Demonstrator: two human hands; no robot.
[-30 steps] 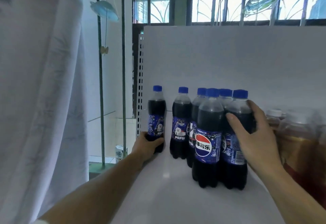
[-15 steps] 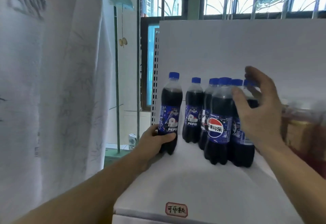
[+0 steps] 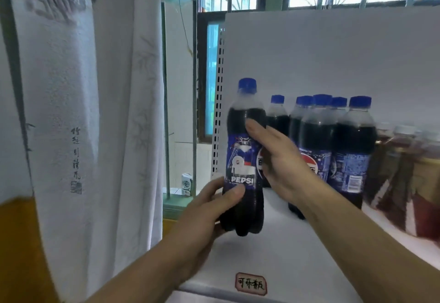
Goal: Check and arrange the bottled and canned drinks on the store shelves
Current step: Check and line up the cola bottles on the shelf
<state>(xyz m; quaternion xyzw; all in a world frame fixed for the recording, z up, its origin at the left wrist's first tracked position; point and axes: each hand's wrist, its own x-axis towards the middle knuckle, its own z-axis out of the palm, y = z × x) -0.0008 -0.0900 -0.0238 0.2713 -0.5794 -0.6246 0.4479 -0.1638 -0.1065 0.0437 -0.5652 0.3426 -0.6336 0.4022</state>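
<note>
Head view: a Pepsi bottle (image 3: pixel 242 159) with a blue cap is being held by both hands near the front left part of the white shelf (image 3: pixel 297 262). It is being gripped low down by the left hand (image 3: pixel 202 219), with the thumb being pressed across the front just under the word PEPSI and the other fingers being wrapped round the back. The middle of the bottle is being gripped from its right side by the right hand (image 3: pixel 283 162). One finger is being laid over the dark front above the label, and the rest of the fingers are being hidden from sight. The bottle is being held nearly upright between the two hands, and whether its bottom is touching the shelf cannot be told. Just behind the right hand, the other cola bottles (image 3: pixel 352 150) are being stood in a tight bunch in front of the white back board (image 3: pixel 333 52). Beside them, on the right, blurry brown drink bottles (image 3: pixel 419 178) are being stored. A red-edged sticker (image 3: pixel 250 284) is being shown at the shelf's front edge, below the held bottle. A white curtain (image 3: pixel 83 112) is being hung on the left.
</note>
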